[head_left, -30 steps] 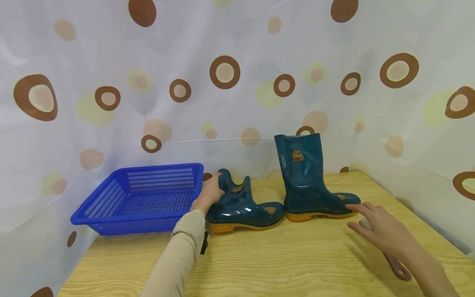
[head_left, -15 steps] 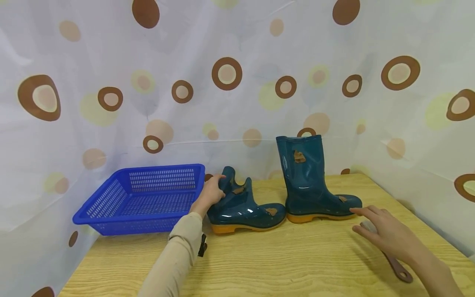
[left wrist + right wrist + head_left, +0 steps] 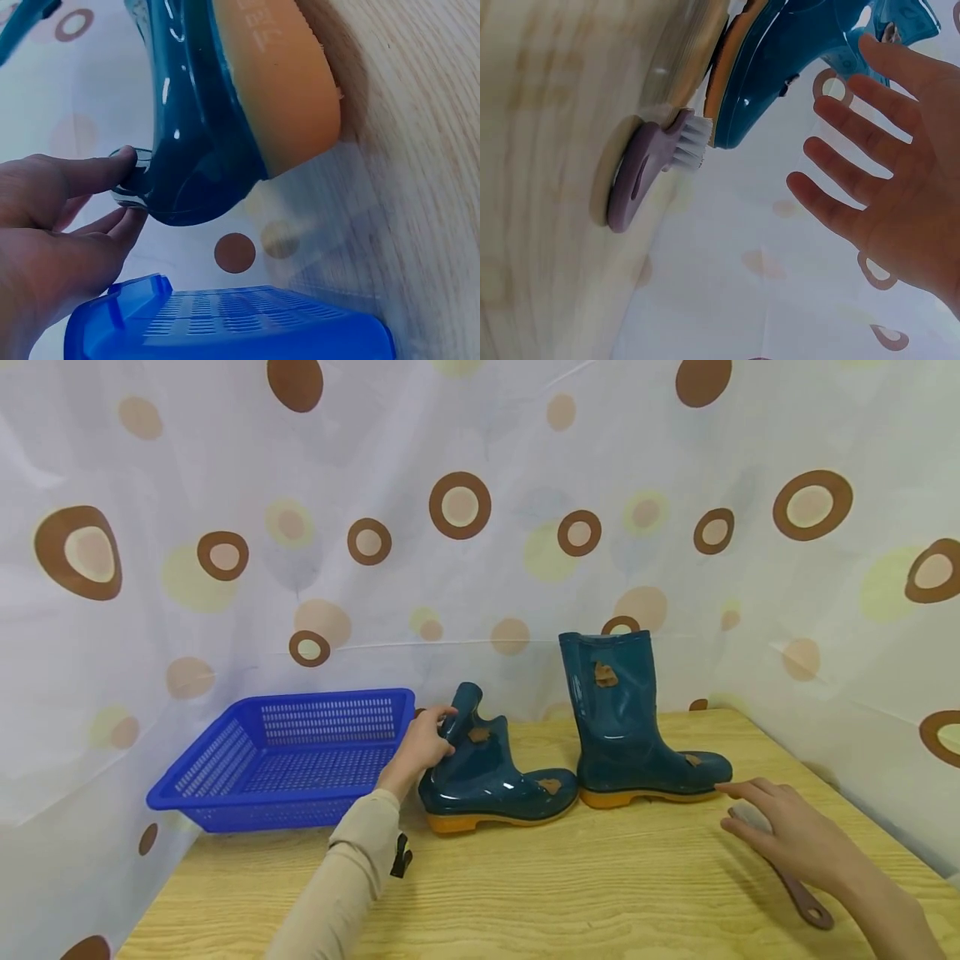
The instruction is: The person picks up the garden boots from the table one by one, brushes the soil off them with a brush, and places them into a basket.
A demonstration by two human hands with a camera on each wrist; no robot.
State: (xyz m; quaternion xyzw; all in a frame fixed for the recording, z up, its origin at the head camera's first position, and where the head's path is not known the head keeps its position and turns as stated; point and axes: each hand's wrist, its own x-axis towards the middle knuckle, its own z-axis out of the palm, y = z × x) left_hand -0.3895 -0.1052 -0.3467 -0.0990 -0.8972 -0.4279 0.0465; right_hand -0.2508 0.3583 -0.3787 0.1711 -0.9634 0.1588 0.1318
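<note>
A dark green rubber boot (image 3: 487, 772) with an orange sole stands in the middle of the table, its shaft slumped and creased. My left hand (image 3: 420, 747) pinches the back of that shaft; in the left wrist view the thumb and fingers close on a fold of the green boot (image 3: 199, 142) above the heel. A matching boot (image 3: 615, 714) stands upright to its right, and both carry brown smudged patches. My right hand (image 3: 798, 835) hovers with fingers spread near the upright boot's toe. Below it lies a mauve scrub brush (image 3: 641, 165) with pale bristles, partly hidden by the hand in the head view.
A blue perforated plastic basket (image 3: 262, 799) sits at the left, close beside the left hand and the slumped boot. A small black clip (image 3: 401, 856) shows by the left sleeve. A spotted curtain (image 3: 510, 577) hangs behind and around the wooden table (image 3: 570, 893).
The slumped boot's shaft has risen and straightened somewhat, with my left hand still pinching it. My right hand has drifted slightly right and down. The upright boot and basket have stayed put.
</note>
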